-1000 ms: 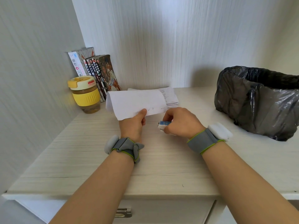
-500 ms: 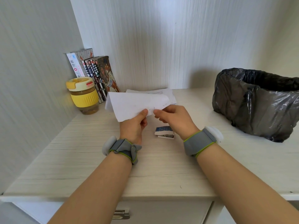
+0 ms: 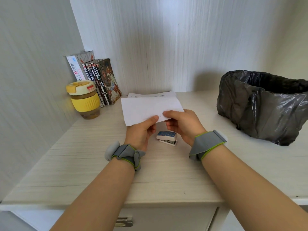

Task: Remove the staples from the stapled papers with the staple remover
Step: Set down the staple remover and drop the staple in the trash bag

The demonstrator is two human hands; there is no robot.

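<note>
Both hands pinch one folded sheet above the counter, the staple remover lying loose beneath them.

Left hand [image 3: 141, 132] grips the stapled papers [image 3: 150, 108] at their near edge, thumb on top; the right hand [image 3: 182, 125] pinches the same edge just beside it, and the sheet is raised off the counter [image 3: 158, 172]. Between the two wrists the staple remover [image 3: 166, 138] rests on the counter, touched by neither hand. Behind the held sheet lies a further stack of printed pages [image 3: 151, 94], partly hidden by it. Far left stand a yellow cup [image 3: 84, 99] and a row of books [image 3: 98, 80] against the wall; far right sits a bin lined with a black bag [image 3: 265, 105].
</note>
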